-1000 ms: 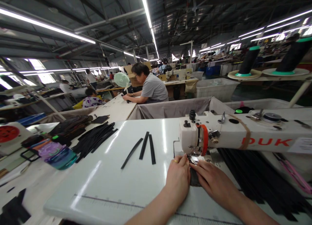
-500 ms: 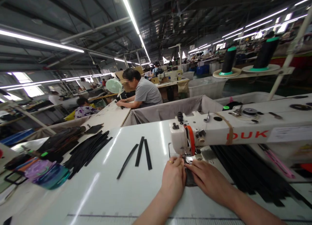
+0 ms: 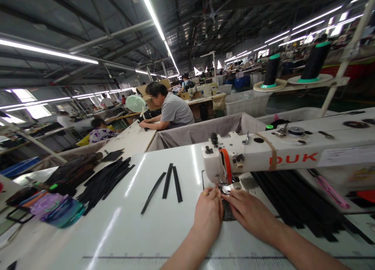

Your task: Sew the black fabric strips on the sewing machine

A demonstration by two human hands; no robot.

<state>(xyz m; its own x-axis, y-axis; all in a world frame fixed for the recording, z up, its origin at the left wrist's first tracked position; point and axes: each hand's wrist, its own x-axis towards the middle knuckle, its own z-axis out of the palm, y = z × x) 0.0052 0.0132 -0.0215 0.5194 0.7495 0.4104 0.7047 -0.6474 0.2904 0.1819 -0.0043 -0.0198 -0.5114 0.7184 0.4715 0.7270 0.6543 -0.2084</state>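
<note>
A dark piece of fabric (image 3: 228,212) lies on the machine bed under both hands, close to the presser foot (image 3: 226,189) of the white sewing machine (image 3: 281,149). Curled fingers of my left hand (image 3: 208,210) grip its left side beside the needle area. From the right, my right hand (image 3: 249,207) presses and holds the same piece, thumb and fingers close together near the foot. My fingertips and the far end of the fabric are partly hidden. Several black strips (image 3: 288,199) lie beneath the machine arm, right of my right hand.
Three short black strips (image 3: 168,181) lie left of my hands. Further left are a pile of black strips (image 3: 109,180) and a purple-blue bottle (image 3: 60,209). Pink-handled snips (image 3: 331,190) lie at right. Black thread cones (image 3: 272,71) stand behind. A co-worker (image 3: 175,110) leans over another table.
The camera view has shifted slightly, so the machine appears a little further left and higher. Both hands keep nearly the same hold beside the presser foot.
</note>
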